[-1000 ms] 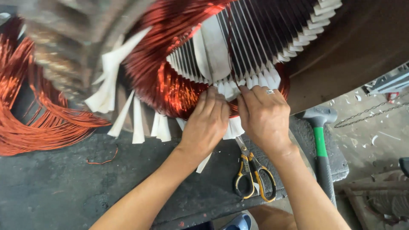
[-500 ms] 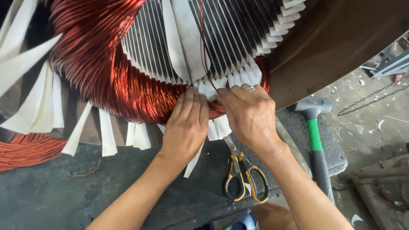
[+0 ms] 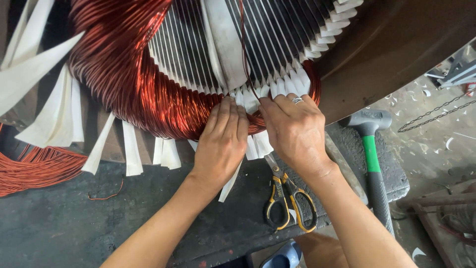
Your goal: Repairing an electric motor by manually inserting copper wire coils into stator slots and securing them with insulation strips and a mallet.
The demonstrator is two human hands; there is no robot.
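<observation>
A large motor stator (image 3: 396, 44) lies in front of me, its slotted core (image 3: 267, 44) lined with white insulating paper strips (image 3: 292, 82). A thick copper wire coil (image 3: 129, 84) bulges out at its end. My left hand (image 3: 222, 144) presses flat on the coil's lower edge, fingers together on the wires and paper. Beside it, my right hand (image 3: 295, 131), wearing a ring, pushes its fingertips into the coil and paper at the slot ends. A thin loose copper wire (image 3: 244, 44) runs up across the core between the hands.
Yellow-handled scissors (image 3: 287, 198) lie on the dark bench (image 3: 99, 218) below my right hand. A hammer with a green and black grip (image 3: 372, 159) rests at the right. More copper wire loops (image 3: 34, 168) lie at the left. Long white paper strips (image 3: 59, 114) hang from the coil.
The view has shifted, so the stator and coil now sit further left and closer. Both hands stayed pressed on the coil's lower edge, moving slightly along it.
</observation>
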